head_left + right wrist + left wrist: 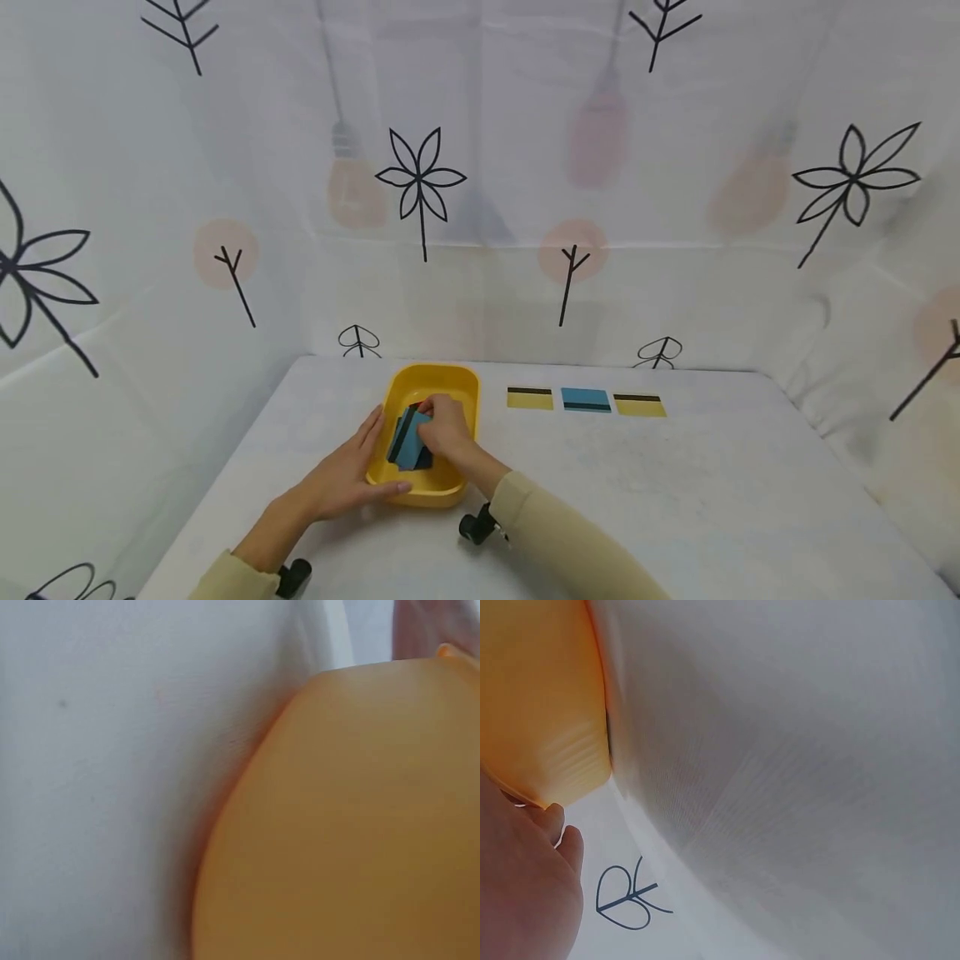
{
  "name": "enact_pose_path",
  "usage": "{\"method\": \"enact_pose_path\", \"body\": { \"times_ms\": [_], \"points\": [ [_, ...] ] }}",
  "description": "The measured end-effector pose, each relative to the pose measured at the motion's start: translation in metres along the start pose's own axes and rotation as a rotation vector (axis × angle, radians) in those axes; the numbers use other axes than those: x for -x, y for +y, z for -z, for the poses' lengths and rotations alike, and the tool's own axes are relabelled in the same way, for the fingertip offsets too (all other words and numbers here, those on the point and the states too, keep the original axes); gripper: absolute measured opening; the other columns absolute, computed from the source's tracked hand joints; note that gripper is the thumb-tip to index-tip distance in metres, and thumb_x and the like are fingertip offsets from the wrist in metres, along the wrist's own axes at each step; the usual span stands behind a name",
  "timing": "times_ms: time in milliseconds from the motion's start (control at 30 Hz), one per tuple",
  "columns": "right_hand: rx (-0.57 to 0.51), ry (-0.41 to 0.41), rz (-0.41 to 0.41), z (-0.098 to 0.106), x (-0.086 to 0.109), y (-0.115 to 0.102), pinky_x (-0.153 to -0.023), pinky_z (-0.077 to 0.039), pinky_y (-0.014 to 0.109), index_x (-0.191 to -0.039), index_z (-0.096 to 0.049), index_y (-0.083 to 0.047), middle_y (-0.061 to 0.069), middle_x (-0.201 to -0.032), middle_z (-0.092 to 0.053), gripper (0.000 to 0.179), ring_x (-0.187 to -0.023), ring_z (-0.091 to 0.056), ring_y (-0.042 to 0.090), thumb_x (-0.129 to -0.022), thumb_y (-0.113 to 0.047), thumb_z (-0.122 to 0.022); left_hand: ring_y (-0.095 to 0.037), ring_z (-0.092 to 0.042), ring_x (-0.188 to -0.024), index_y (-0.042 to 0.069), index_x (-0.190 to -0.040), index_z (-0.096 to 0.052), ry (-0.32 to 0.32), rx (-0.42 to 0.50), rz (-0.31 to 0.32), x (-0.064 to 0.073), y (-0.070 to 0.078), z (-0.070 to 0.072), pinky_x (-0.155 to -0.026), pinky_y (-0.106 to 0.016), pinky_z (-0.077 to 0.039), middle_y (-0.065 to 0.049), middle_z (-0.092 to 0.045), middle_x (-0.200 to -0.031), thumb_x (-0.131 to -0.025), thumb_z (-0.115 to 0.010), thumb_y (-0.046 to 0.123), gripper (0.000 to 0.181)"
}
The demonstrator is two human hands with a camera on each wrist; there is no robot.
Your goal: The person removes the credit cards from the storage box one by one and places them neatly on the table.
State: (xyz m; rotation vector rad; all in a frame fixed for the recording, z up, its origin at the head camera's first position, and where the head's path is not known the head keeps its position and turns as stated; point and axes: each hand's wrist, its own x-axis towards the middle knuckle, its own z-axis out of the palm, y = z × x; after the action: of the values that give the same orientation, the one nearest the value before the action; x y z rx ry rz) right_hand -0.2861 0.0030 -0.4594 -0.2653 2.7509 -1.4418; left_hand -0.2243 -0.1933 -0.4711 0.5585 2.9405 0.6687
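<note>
A yellow tray (420, 498) stands on the white table, seen from outside in both wrist views. Inside lies a small pile of cards, with a blue card (409, 442) bearing a black stripe on top and darker card edges below. My right hand (448, 429) reaches over the tray's right side, its curled fingers pinching the blue card's upper edge; a bit of red shows by the fingertips. My left hand (348, 475) rests against the tray's near left corner, fingers extended along the left side and thumb along the front rim. Neither wrist view shows the cards.
Right of the tray, a row of striped cards lies on the table: a yellow card (529, 400), a blue card (586, 400) and another yellow card (640, 407). A white patterned cloth (480, 208) hangs behind and at both sides of the table (637, 500).
</note>
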Motion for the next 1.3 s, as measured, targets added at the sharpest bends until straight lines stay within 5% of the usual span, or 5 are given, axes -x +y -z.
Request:
{"method": "enact_pose_path", "body": {
  "times_ms": [333,600,1300],
  "points": [
    [-0.166,-0.080,0.052,0.020,0.022,-0.009,-0.059,-0.059,0.027,-0.105,-0.067,0.003,0.008,-0.088,-0.065,0.018,-0.061,-0.063,0.016,-0.088,0.005,-0.073,-0.036,-0.029,-0.152,0.004,-0.164,-0.011,0.014,0.001,-0.019,0.001,0.001,-0.002,-0.118,-0.056,-0.034,-0.009,-0.006,-0.173,-0.085,-0.061,0.077,0.119],
    [-0.211,-0.092,0.116,0.043,0.038,0.000,-0.063,-0.063,0.032,-0.110,-0.067,0.008,0.013,-0.095,-0.065,0.021,-0.071,-0.065,0.019,-0.089,0.007,-0.071,-0.037,-0.031,-0.151,0.004,-0.164,-0.011,0.008,-0.016,-0.003,0.000,0.004,-0.002,-0.117,-0.057,-0.036,-0.008,-0.006,-0.173,-0.085,-0.059,0.079,0.119],
    [-0.172,-0.133,0.102,0.075,0.058,0.010,-0.070,-0.063,0.030,-0.120,-0.066,0.002,0.022,-0.114,-0.062,0.025,-0.085,-0.062,0.024,-0.095,0.003,-0.064,-0.038,-0.028,-0.152,0.007,-0.165,-0.012,-0.002,-0.009,0.032,0.000,0.003,-0.002,-0.117,-0.059,-0.033,-0.008,-0.005,-0.173,-0.085,-0.062,0.075,0.117]
  ]
}}
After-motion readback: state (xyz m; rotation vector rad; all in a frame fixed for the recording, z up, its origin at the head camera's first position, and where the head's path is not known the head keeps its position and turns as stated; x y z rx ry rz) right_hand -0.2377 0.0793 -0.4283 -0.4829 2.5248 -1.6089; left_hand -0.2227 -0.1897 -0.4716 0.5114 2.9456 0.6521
